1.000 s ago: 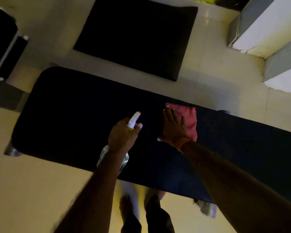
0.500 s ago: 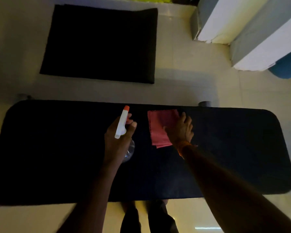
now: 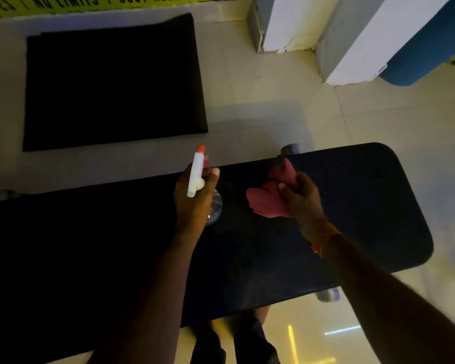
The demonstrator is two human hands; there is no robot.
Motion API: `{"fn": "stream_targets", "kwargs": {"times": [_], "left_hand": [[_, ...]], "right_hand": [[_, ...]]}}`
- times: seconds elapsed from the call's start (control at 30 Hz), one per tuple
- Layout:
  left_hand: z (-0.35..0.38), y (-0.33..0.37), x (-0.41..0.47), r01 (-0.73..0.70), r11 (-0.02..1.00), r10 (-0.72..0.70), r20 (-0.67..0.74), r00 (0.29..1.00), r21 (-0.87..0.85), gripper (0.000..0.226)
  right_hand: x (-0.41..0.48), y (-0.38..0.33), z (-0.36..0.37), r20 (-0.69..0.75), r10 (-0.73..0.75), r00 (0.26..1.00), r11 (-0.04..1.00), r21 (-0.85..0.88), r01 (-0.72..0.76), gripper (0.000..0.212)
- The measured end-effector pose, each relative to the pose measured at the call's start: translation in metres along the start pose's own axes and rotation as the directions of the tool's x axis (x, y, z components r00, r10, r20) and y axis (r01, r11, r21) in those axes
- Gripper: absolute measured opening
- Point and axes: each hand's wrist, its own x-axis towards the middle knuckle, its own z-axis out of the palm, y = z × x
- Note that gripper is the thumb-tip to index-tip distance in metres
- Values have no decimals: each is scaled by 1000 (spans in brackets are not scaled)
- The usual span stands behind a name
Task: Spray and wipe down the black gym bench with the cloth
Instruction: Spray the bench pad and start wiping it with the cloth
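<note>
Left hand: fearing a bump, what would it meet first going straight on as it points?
Likely nothing: the left hand, gripping the spray bottle, points past the bench, over open floor; depth is unclear.

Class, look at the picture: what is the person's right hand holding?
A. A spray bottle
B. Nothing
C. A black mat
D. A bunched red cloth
D: the right hand grips the bunched red cloth above the bench, while the left hand holds the spray bottle.
</note>
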Motion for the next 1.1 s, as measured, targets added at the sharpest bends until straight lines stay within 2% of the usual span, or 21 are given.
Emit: {"fn": "stream_targets", "kwargs": {"times": [0.1, 0.23, 0.33, 0.43, 0.53, 0.63, 0.67, 0.73, 0.8, 0.87, 0.93, 1.03, 1.1], "left_hand": [[35, -9, -3, 8, 1000, -8, 30, 1000, 5, 43], [58, -23, -13, -31, 999, 31, 12, 999, 27, 35], [58, -30, -18, -20, 999, 21, -13, 1000, 35, 37], [55, -29, -28, -33, 992, 34, -4, 999, 122, 43], [53, -27, -33, -27, 987, 25, 15, 1000, 161, 45], [45, -26, -38, -14, 977, 3, 50, 999, 214, 57], [41, -28, -43, 4, 963, -11, 24, 1000, 271, 61], [29, -36, -60, 110, 912, -63, -128, 990, 395, 74], [14, -40, -79, 136, 919, -66, -197, 978, 369, 78], [-2, -42, -91, 159, 956, -138, -102, 985, 247, 79], [-22, -41, -94, 207, 957, -231, 101, 968, 201, 85], [-58, -38, -96, 259, 941, -326, 372, 869, 218, 82], [-86, -36, -94, 308, 934, -357, 423, 832, 182, 72]], "right_hand": [[-1, 1, -36, -3, 13, 1000, 999, 44, -13, 13], [-3, 2, -57, 47, 50, 998, 993, 100, -55, 10], [-7, 0, -61, 78, 81, 994, 986, 140, -92, 11], [-13, -2, -60, 105, 102, 989, 980, 163, -118, 16], [-19, -3, -57, 142, 105, 984, 985, 123, -123, 30], [-29, -5, -56, 202, 81, 976, 989, 103, -103, 29], [-33, -5, -56, 216, 76, 973, 992, 85, -96, 28], [-43, -3, -55, 268, 64, 961, 997, 30, -74, 25], [-56, -1, -51, 355, 47, 934, 998, -63, -27, 16], [-70, -1, -39, 473, 43, 880, 983, -177, 48, 22], [-83, -1, -21, 592, 78, 802, 966, -244, 86, 21], [-98, -6, 16, 731, 117, 672, 975, -214, 63, 17], [-104, -15, 46, 766, 96, 635, 972, -210, 107, 19]]}}
